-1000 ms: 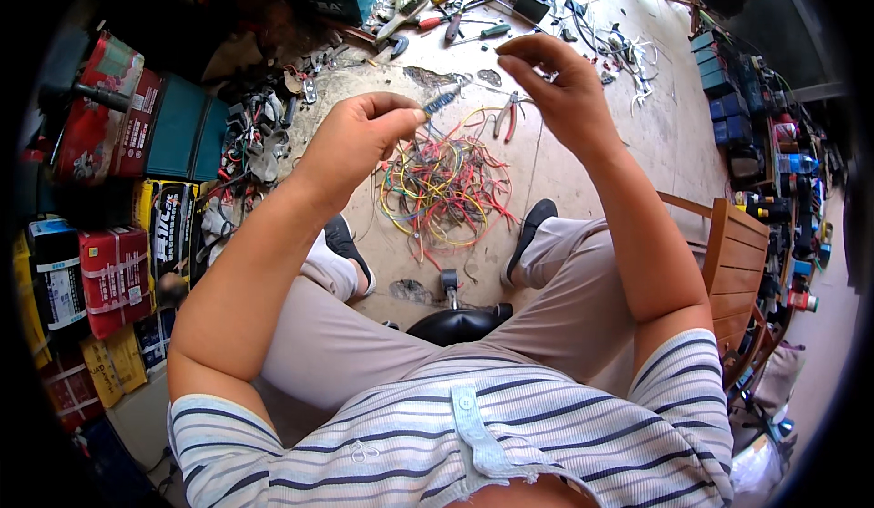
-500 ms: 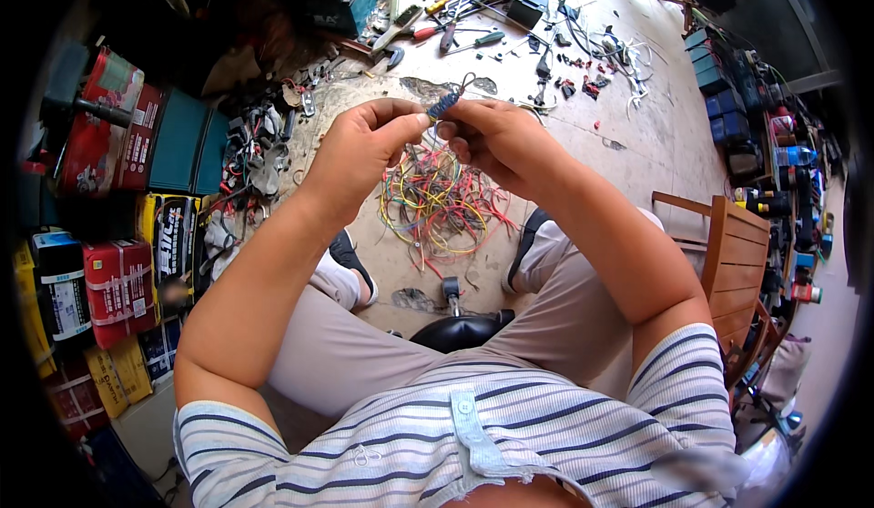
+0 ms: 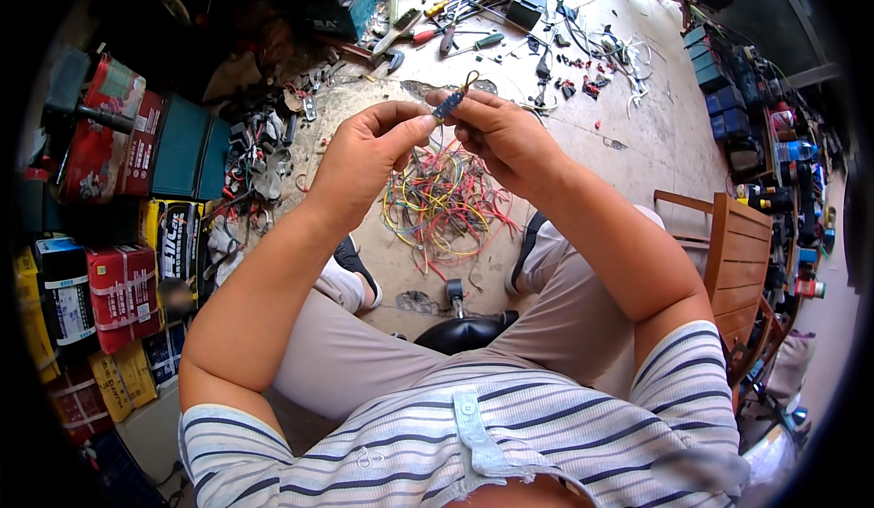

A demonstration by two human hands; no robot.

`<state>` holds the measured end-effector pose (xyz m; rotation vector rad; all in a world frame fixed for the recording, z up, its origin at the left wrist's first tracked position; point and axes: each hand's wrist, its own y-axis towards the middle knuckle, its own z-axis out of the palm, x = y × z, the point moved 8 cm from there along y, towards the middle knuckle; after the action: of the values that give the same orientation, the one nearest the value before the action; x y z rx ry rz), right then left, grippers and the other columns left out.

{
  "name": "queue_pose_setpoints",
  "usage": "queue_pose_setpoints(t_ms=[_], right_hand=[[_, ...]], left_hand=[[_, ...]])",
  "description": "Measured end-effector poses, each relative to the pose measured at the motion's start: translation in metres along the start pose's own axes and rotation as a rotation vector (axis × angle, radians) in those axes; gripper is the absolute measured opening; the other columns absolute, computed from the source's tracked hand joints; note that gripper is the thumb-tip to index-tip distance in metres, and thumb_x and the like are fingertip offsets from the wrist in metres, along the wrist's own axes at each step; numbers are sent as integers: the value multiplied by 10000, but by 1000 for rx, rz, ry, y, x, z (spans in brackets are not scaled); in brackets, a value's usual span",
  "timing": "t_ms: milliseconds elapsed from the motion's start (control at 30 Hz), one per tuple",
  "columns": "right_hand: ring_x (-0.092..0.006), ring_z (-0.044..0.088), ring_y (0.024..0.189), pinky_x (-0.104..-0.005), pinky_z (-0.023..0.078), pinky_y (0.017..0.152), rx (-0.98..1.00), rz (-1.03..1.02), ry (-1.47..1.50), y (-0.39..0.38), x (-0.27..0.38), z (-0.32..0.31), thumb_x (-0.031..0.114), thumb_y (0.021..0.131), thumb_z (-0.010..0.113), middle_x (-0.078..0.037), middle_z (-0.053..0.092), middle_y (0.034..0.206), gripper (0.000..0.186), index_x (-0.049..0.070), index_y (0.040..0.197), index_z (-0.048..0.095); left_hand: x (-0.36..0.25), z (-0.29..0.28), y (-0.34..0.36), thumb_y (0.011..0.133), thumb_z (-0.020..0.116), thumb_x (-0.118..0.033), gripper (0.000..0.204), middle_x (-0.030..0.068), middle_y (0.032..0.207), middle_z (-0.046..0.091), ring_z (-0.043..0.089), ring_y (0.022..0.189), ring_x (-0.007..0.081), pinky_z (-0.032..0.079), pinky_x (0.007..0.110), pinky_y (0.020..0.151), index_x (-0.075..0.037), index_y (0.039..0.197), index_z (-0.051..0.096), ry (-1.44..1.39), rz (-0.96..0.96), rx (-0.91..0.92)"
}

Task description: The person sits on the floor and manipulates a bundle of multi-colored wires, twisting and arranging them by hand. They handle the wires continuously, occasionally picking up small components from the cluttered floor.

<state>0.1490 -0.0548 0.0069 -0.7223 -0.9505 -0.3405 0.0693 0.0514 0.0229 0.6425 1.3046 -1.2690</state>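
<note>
Small blue ribbed component (image 3: 447, 105), slim and slanted, with a loop of thin brownish wire (image 3: 472, 79) standing out of its upper end: I have it between the two hands, raised above the wire tangle (image 3: 446, 208) on the floor. Its dark blue sides show paler flecks, and a bit of yellowish colour peeps out at the lower end. From here I can't settle whether the ribs are wound wire or a moulded body.

I see the left hand (image 3: 371, 151) nearly closed, thumb and forefinger pinching that lower end, their tips covering it. The right hand (image 3: 512, 139) is half curled around the upper part, fingers against it; I cannot tell whether it grips or merely steadies, because its own fingers overlap there.

The tangle reads to me as red, yellow and grey strands, its upper edge partly covered by the hands; single ends are too fine to follow. On my right the wooden chair (image 3: 739, 258) is partly hidden. The upper left sinks into shadow, the fisheye rim goes black, and a grey blur (image 3: 699, 469) smears the striped shirt (image 3: 564, 417).
</note>
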Motion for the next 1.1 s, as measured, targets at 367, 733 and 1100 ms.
queue_pose_setpoints(t_ms=[367, 733, 1100], right_hand=[[-31, 431, 646, -174, 346, 570, 59, -14, -56, 6, 7, -6, 255, 907, 578, 40, 529, 770, 271, 34, 1051, 638], [-29, 436, 665, -159, 345, 561, 18, 54, -55, 13, 3, -32, 271, 912, 561, 31, 577, 844, 257, 72, 1051, 645], [-26, 431, 640, -174, 348, 544, -129, 19, -38, 22, 24, -72, 275, 901, 572, 46, 568, 805, 249, 87, 1049, 641]], left_hand=[[6, 3, -1, 848, 608, -88, 156, -33, 741, 524, 418, 624, 40, 341, 187, 593, 4, 974, 595, -116, -99, 13], [1, 5, -9, 862, 610, -69, 154, 6, 794, 573, 470, 671, 77, 376, 222, 623, -3, 1001, 598, -149, -36, 48], [1, 13, -18, 834, 627, -62, 148, 10, 797, 587, 499, 678, 78, 399, 216, 628, -1, 966, 602, -10, -71, 184]])
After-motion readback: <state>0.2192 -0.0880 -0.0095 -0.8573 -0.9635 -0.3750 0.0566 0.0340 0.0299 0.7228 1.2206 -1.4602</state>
